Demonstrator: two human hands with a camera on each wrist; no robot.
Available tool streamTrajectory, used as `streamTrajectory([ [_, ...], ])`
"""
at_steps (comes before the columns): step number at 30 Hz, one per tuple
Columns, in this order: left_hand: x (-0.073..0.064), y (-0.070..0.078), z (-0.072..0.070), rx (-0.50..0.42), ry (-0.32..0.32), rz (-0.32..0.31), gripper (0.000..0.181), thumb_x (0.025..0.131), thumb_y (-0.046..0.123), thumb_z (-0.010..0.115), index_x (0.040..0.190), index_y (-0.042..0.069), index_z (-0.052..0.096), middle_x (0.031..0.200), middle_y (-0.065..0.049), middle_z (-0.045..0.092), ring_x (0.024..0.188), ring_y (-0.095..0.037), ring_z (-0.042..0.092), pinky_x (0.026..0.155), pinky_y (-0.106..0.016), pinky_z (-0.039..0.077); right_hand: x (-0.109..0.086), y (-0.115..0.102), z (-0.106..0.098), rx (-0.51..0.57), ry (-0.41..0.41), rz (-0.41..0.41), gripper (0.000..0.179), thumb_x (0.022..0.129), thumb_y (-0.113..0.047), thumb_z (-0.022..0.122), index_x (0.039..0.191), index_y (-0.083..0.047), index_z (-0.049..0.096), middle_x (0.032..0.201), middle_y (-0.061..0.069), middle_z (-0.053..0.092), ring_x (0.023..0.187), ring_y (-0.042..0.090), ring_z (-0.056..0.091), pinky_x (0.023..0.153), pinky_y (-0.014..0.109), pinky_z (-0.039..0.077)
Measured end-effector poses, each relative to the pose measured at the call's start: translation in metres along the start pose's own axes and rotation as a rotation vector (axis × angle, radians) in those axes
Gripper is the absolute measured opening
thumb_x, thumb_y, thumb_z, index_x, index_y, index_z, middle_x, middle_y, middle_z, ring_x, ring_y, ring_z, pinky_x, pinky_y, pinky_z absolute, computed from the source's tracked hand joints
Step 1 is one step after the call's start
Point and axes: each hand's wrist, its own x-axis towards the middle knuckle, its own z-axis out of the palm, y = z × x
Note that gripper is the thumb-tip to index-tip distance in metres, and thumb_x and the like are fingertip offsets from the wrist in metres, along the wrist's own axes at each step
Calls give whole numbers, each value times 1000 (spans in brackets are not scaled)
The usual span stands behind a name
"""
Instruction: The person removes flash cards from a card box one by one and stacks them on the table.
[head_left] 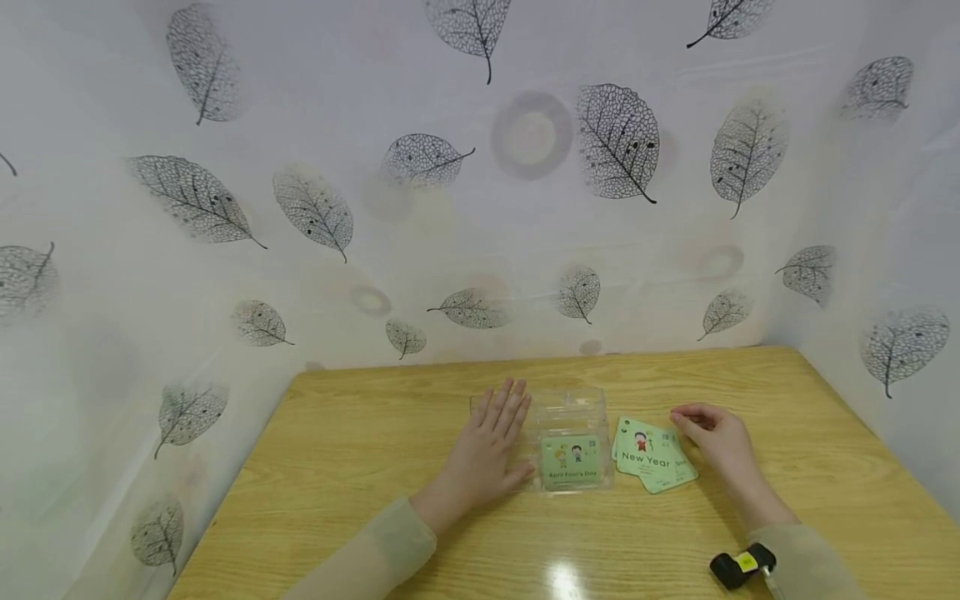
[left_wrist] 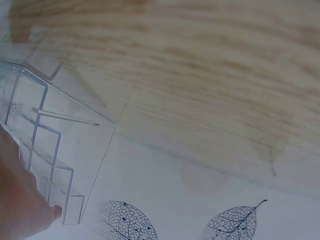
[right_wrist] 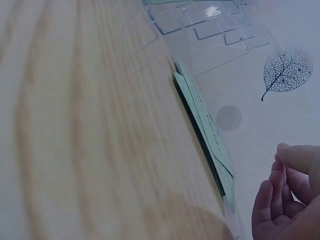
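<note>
A clear stepped stand [head_left: 572, 400] with several tiers stands near the middle of the table. Its front step holds a green card [head_left: 572, 463] that reads "April Fool's Day". My left hand [head_left: 483, 446] lies along the stand's left side, fingers straight and thumb out toward its front. In the left wrist view the clear tiers [left_wrist: 53, 165] rise beside that hand. To the right of the stand is a small pile of green cards [head_left: 649, 457], "New Year" on top. Close by its right edge my right hand [head_left: 716, 433] hovers, fingers loosely bent and thumb against the index finger, nothing visible between them.
The wooden table [head_left: 337, 467] meets a pale leaf-patterned cloth [head_left: 450, 250] at the back and sides. A black device with a yellow label [head_left: 744, 563] is on my right wrist.
</note>
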Motion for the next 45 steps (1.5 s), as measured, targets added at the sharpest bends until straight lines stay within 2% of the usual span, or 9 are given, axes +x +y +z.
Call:
streamTrajectory([
  [4,0,0,0,2,9,-1,100,104,76,28,171,4,9,180,-17,-1,168,-34,3,138,-46,15,0,-2,0,-4,3,-11,39,104,-22,71,125,11,69,97,-5,74,78,-7,54,67,14,50],
  [9,0,0,0,-1,20,0,100,104,76,28,170,3,9,180,-18,-2,168,-35,4,137,-47,16,-1,-3,0,4,9,-15,36,104,-19,70,124,11,70,92,-14,70,78,-7,54,67,14,51],
  [17,0,0,-2,-16,-1,2,99,104,75,29,170,4,8,180,-17,-1,168,-34,3,138,-47,15,-4,-4,2,5,23,-31,33,103,-17,71,122,10,71,96,-6,73,78,-8,55,67,14,51],
  [23,0,-1,-2,-14,21,5,100,104,75,30,170,4,10,180,-17,6,168,-35,7,137,-47,17,-5,-7,3,-16,30,-43,33,102,-18,71,121,9,72,99,-1,74,78,-8,54,67,13,50],
  [35,-1,0,-3,-11,7,-2,100,104,76,29,171,4,10,180,-16,2,168,-34,4,137,-46,16,-5,-11,3,-25,19,-73,36,103,-21,73,121,10,72,105,10,77,78,-10,54,68,12,49],
  [45,0,0,-4,20,10,5,99,104,76,28,170,5,13,180,-16,10,168,-34,7,137,-46,17,-9,-17,4,-22,11,-84,33,103,-21,71,120,7,73,99,-3,73,80,-8,55,69,13,51],
])
